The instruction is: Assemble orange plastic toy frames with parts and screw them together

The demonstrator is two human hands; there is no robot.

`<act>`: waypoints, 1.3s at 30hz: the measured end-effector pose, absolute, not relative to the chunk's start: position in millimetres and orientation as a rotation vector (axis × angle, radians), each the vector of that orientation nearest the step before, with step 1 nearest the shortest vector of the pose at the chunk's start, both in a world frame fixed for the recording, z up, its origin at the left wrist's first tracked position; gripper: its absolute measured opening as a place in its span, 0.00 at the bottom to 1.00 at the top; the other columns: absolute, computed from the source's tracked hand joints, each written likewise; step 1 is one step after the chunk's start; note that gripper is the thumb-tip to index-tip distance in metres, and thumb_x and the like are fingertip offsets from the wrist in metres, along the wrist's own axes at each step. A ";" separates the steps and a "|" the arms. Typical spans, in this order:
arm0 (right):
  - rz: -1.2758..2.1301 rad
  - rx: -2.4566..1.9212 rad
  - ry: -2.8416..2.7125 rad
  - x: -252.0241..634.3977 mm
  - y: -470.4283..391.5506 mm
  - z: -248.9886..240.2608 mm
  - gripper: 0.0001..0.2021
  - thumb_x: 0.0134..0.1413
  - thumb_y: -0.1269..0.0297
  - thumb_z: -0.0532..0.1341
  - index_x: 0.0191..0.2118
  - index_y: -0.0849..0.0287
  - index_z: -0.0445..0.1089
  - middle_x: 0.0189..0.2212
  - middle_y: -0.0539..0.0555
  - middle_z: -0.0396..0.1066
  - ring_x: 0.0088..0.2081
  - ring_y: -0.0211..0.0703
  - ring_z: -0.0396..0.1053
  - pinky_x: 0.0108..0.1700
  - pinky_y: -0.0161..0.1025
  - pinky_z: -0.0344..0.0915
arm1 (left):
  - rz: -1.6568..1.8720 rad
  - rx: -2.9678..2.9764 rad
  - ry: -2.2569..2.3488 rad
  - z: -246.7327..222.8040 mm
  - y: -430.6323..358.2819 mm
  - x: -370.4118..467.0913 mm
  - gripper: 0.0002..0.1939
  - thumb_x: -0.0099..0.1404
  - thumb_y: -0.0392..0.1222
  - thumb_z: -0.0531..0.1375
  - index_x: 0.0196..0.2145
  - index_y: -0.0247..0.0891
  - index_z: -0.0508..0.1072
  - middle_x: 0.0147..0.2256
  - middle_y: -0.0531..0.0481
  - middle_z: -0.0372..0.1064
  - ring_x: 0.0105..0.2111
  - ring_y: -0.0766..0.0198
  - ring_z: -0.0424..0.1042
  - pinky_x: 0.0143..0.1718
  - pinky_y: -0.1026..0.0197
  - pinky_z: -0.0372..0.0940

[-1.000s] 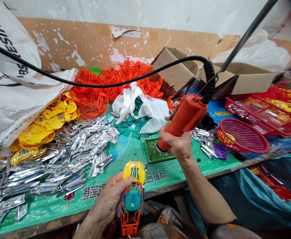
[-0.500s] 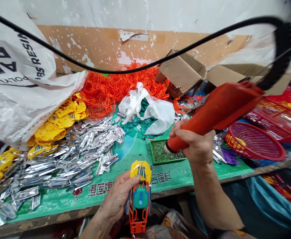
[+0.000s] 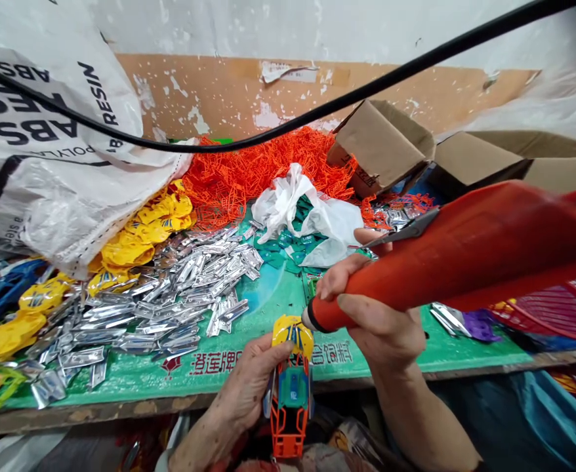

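My left hand [image 3: 248, 377] is closed around a toy car [image 3: 292, 387] at the table's front edge. The car has a yellow front, a green middle piece and an orange rear frame. My right hand [image 3: 381, 314] grips an orange-red electric screwdriver [image 3: 445, 255], one finger near its grey lever. The tool is tilted, with its tip at the car's yellow front; whether it touches a screw I cannot tell. Behind the tool, a green tray [image 3: 312, 283] is mostly hidden.
Silver plates [image 3: 189, 295] and yellow car shells [image 3: 140, 229] lie to the left, under a white sack [image 3: 71, 170]. Orange frames [image 3: 268, 167] and a white plastic bag [image 3: 334, 226] sit farther back. Cardboard boxes [image 3: 376, 144] and a red basket [image 3: 554, 308] stand right. A black cable [image 3: 327, 111] crosses overhead.
The screwdriver has moved from over the green tray down to the toy car's yellow front. My left hand still holds the car. The view has shifted slightly left.
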State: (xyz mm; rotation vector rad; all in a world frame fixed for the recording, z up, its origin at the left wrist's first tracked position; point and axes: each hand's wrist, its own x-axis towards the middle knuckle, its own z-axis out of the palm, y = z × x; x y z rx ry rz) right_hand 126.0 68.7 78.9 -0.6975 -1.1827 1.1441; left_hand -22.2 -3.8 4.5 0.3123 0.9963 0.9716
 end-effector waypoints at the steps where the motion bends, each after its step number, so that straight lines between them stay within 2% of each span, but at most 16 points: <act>1: 1.145 -0.703 -1.189 125.2 68.9 78.8 0.22 0.43 0.61 0.68 0.47 0.50 0.67 0.27 0.47 0.67 0.28 0.44 0.67 0.38 0.49 0.69 | 0.975 0.306 0.990 4.1 -3.6 -22.1 0.16 0.50 0.44 0.72 0.34 0.31 0.80 0.25 0.47 0.75 0.20 0.70 0.67 0.21 0.69 0.64; 8: 1.092 -0.768 -1.272 121.9 70.2 77.1 0.16 0.42 0.62 0.67 0.41 0.51 0.71 0.26 0.49 0.67 0.30 0.46 0.68 0.38 0.51 0.71 | 0.997 0.311 0.983 5.1 -2.6 -21.7 0.14 0.49 0.43 0.73 0.32 0.31 0.80 0.24 0.49 0.74 0.19 0.70 0.67 0.22 0.69 0.64; 14: 1.113 -0.744 -1.338 120.8 69.6 71.7 0.05 0.43 0.64 0.66 0.30 0.53 0.71 0.26 0.50 0.68 0.31 0.45 0.68 0.39 0.49 0.71 | 0.988 0.335 1.012 8.3 -2.6 -22.1 0.15 0.48 0.45 0.73 0.31 0.32 0.80 0.23 0.49 0.74 0.19 0.71 0.65 0.21 0.69 0.62; 21: 1.121 -0.735 -1.323 120.6 68.6 68.1 0.07 0.43 0.65 0.66 0.32 0.53 0.71 0.27 0.50 0.68 0.31 0.44 0.68 0.39 0.48 0.71 | 0.995 0.359 1.029 4.5 -5.4 -21.1 0.18 0.48 0.49 0.73 0.32 0.32 0.80 0.22 0.52 0.70 0.19 0.72 0.61 0.20 0.70 0.58; 30: 1.170 -0.689 -1.335 124.3 67.3 58.5 0.11 0.43 0.65 0.67 0.37 0.51 0.70 0.27 0.49 0.68 0.30 0.44 0.68 0.37 0.47 0.71 | 0.993 0.515 1.107 -2.2 -11.8 -21.6 0.18 0.55 0.53 0.68 0.34 0.33 0.80 0.24 0.53 0.69 0.20 0.71 0.60 0.20 0.68 0.57; 35: 1.159 -0.679 -1.338 120.9 68.4 50.0 0.12 0.43 0.64 0.67 0.37 0.50 0.70 0.27 0.49 0.68 0.28 0.44 0.67 0.35 0.47 0.71 | 1.021 0.526 1.129 -3.4 -14.2 -21.2 0.14 0.56 0.49 0.68 0.31 0.34 0.79 0.23 0.54 0.67 0.20 0.71 0.59 0.20 0.69 0.56; 39: 1.160 -0.672 -1.322 115.6 70.0 57.5 0.16 0.41 0.63 0.67 0.40 0.50 0.70 0.26 0.49 0.67 0.29 0.44 0.68 0.35 0.46 0.70 | 1.046 0.494 1.138 -1.9 -14.3 -22.3 0.12 0.55 0.48 0.69 0.30 0.34 0.78 0.21 0.55 0.68 0.19 0.71 0.61 0.20 0.70 0.57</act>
